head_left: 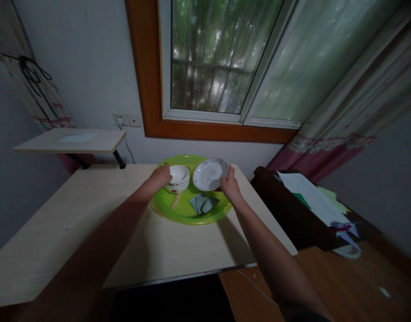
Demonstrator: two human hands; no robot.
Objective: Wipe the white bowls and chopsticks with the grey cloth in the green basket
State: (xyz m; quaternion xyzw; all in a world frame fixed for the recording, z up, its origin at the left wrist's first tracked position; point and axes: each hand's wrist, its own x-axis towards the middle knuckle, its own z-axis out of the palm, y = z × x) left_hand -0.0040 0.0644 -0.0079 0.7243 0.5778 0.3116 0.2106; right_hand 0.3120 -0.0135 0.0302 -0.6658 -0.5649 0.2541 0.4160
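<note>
A round green tray [181, 218] lies on the table by the window. At its left side stands a stack of white bowls [179, 175], and my left hand [162, 175] grips the rim of the stack from the left. My right hand [229, 184] holds a white plate [210, 174] by its right edge, tilted above the tray's right part. In front of the bowls lie wooden chopsticks [176, 201]. A crumpled grey-green cloth [203, 204] rests on the tray below the plate. What lies under the plate is mostly hidden.
The pale wooden table [178, 250] has a small raised shelf [74, 141] at its left. Behind it are a wall socket [127, 120] and a window [219, 67]. To the right stands a dark brown piece of furniture [286, 214] with papers [313, 197] on it.
</note>
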